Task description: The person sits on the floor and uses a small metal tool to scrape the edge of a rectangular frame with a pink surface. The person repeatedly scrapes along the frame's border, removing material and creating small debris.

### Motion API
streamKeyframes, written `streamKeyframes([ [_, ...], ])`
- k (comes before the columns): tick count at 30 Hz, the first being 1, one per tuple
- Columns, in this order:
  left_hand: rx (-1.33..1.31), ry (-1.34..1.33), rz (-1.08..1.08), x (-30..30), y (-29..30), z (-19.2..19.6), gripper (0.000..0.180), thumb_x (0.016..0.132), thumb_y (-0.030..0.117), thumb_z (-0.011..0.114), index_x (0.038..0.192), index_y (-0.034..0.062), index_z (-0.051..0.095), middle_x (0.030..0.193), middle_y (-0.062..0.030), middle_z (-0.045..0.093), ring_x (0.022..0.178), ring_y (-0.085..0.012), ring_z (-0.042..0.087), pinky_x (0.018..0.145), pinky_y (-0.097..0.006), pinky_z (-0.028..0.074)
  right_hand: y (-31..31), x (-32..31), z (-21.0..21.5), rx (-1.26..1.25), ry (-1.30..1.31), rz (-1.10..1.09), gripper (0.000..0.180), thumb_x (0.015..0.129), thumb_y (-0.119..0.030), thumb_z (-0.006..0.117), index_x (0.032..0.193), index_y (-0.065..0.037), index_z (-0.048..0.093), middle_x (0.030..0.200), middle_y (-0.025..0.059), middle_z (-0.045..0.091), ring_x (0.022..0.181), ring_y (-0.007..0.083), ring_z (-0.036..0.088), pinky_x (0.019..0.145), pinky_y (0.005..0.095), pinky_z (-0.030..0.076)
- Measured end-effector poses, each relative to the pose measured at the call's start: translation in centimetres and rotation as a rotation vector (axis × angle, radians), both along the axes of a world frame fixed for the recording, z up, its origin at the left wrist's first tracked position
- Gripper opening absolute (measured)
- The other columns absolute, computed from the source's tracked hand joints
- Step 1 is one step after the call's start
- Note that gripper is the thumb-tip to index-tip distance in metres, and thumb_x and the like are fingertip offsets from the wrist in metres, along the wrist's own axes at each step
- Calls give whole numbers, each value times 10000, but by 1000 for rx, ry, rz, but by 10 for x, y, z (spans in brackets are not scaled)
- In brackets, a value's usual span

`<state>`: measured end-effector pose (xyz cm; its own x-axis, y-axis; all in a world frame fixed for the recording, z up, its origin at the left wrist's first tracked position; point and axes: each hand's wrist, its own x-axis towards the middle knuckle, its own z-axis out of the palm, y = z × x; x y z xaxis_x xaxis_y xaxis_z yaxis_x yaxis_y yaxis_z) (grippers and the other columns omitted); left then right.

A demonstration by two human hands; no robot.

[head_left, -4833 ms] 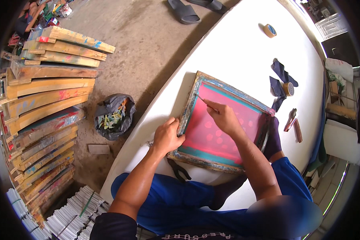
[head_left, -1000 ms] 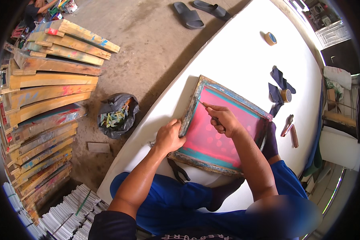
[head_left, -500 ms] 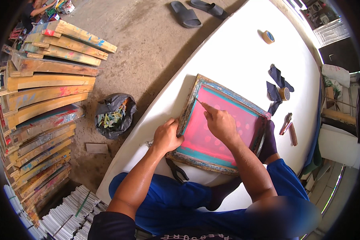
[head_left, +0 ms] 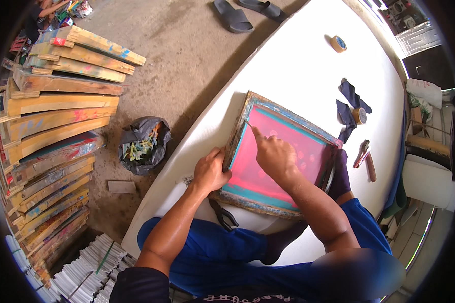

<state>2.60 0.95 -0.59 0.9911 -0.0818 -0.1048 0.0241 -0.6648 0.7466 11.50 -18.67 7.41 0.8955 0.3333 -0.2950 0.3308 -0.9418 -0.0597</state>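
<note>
A screen printing frame [head_left: 298, 122] with a worn, paint-stained wooden border lies tilted on the white surface before me. Its mesh [head_left: 288, 187] is pink with a teal margin and pale spots. My left hand [head_left: 211, 170] is closed round the frame's left side, the thumb on the rim. Over the mesh, my right hand [head_left: 275, 154] grips a thin, dark, pointed tool [head_left: 247, 123], forefinger stretched along it. The tool's tip meets the inner left edge, near the upper corner; its exact kind is hidden by the hand. Dark-handled pliers [head_left: 222, 214] lie by the frame's near left corner.
Tape rolls [head_left: 338, 44], dark cloth strips [head_left: 345, 114] and a red-handled tool [head_left: 361, 154] lie on the white table [head_left: 288, 60]. Stacked wooden frames [head_left: 65, 103] line the left. A black scrap bag [head_left: 146, 146] and slippers [head_left: 232, 16] are on the floor. Another person [head_left: 40, 17] sits far left.
My right hand has shifted slightly left and down, with the tool still at the frame's left inner edge. My left hand keeps its hold. The whole view has moved a little.
</note>
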Motion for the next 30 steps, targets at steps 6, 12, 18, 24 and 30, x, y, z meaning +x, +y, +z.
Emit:
streamKeyframes([
  [6,-40,-27,-17,3,0,4,510,734,131,794,1203,-21,663,1061,-203,682,979,-445,699,858,-524,586,-17,8,-19,384,113,-122,414,1040,-180,618,1450,-191,676,743,203,723,707,371,750,656,496,598],
  [12,-32,-5,-20,3,-2,-2,489,734,138,796,1170,-39,661,1040,-201,673,964,-446,696,847,-532,578,-31,7,-38,653,202,-236,408,1052,-215,603,1453,-171,666,970,275,750,884,457,749,795,551,573],
  [18,-38,-18,-24,1,3,-4,473,733,151,796,1137,-51,657,995,-197,662,920,-443,696,817,-532,577,-15,5,-13,379,265,-224,442,1048,-233,633,1486,-179,642,1039,278,756,985,439,750,885,515,572],
  [24,-11,39,-23,2,-1,0,427,730,154,805,1081,-37,655,983,-194,653,898,-442,693,791,-532,576,-29,4,-37,681,316,-332,439,1052,-233,635,1484,-151,644,1170,287,755,1115,447,733,976,469,577],
  [30,-33,-14,-33,4,1,-1,412,737,166,809,1049,-49,649,991,-198,650,902,-447,693,793,-528,577,-33,17,-27,748,404,-324,451,1062,-230,650,1495,-106,634,1136,286,763,990,363,777,871,410,592],
])
